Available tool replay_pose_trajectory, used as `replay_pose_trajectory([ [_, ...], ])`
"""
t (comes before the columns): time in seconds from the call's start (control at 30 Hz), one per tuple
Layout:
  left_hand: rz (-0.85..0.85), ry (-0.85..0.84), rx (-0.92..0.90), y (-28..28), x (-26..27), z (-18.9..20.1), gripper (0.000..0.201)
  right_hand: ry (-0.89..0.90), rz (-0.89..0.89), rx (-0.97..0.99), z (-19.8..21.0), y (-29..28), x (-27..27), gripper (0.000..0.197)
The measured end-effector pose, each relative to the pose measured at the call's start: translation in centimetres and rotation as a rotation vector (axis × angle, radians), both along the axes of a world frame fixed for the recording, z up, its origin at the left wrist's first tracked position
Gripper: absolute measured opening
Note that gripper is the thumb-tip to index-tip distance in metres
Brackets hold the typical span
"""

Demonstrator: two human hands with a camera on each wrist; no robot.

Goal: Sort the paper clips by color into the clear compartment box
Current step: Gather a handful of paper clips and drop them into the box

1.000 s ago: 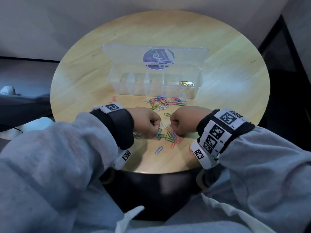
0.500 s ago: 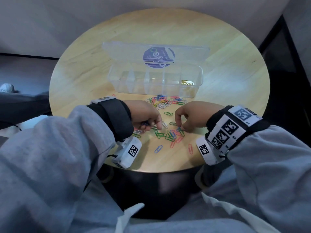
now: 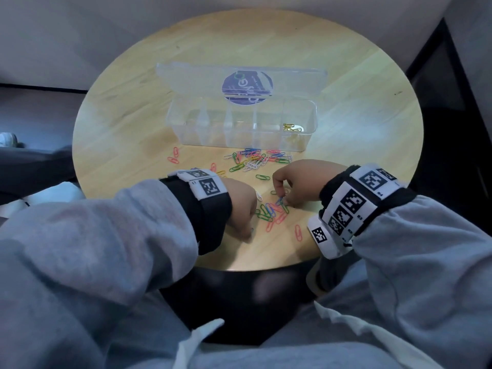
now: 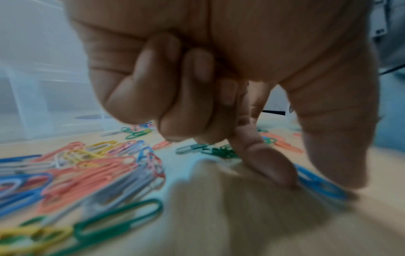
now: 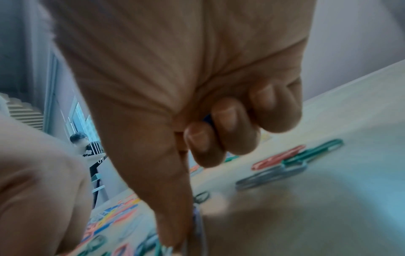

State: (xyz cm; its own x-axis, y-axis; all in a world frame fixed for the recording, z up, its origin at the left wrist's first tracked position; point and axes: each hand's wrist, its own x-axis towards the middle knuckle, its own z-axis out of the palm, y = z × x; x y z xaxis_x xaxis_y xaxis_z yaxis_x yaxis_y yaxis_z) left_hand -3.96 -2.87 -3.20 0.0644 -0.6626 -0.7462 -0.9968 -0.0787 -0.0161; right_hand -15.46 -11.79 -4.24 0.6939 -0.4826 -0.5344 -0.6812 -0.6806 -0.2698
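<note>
Both hands have slid nearer along the tabletop (image 3: 127, 134), left hand (image 3: 241, 209) pinching a blue clip (image 4: 320, 185), right hand (image 3: 298, 182) pinching another from the near pile (image 3: 271, 213), and tangled clips might drop before reaching the far clear box (image 3: 239, 129).

Clear glossy plastic box (image 3: 239, 134); smooth pale wood table (image 3: 359, 107).

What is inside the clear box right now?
The clear compartment box holds only a few yellow paper clips in its rightmost compartment. The other compartments look empty, though glare on the plastic could hide something.
</note>
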Motion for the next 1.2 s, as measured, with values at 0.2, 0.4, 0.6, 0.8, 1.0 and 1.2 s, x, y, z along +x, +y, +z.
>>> replay_pose_trajectory([
  [0.2, -0.036, 0.009, -0.051, -0.2, 0.4, -0.1, 0.011, -0.008, -0.024, 0.008, 0.0, -0.4, -0.3, 0.020],
  [0.4, 0.308, 0.370, -0.094, -0.5, 2.7, 0.4, 0.018, -0.014, 0.031, 0.037, 0.1, -0.1, -0.1, 0.017],
  [0.6, 0.770, 0.817, 0.019, -1.0, 3.3, 1.2, 0.013, 0.035, 0.027, 0.015, 0.0, 0.1, 0.0, 0.011],
  [0.8, 0.840, 1.169, 0.069, -1.1, 3.9, 1.1, 0.024, -0.039, -0.188, 0.203, 1.0, -0.7, -0.9, 0.017],
  [1.0, 0.920, 1.259, 0.005, -1.2, 4.3, 1.5, 0.022, -0.206, -0.378, 0.414, 1.7, -1.6, -1.2, 0.017],
  [1.2, 0.729, 0.799, -0.167, -1.7, 3.2, 1.6, 0.011, -0.408, -0.574, 0.588, 2.2, -1.8, -1.3, 0.031],
])
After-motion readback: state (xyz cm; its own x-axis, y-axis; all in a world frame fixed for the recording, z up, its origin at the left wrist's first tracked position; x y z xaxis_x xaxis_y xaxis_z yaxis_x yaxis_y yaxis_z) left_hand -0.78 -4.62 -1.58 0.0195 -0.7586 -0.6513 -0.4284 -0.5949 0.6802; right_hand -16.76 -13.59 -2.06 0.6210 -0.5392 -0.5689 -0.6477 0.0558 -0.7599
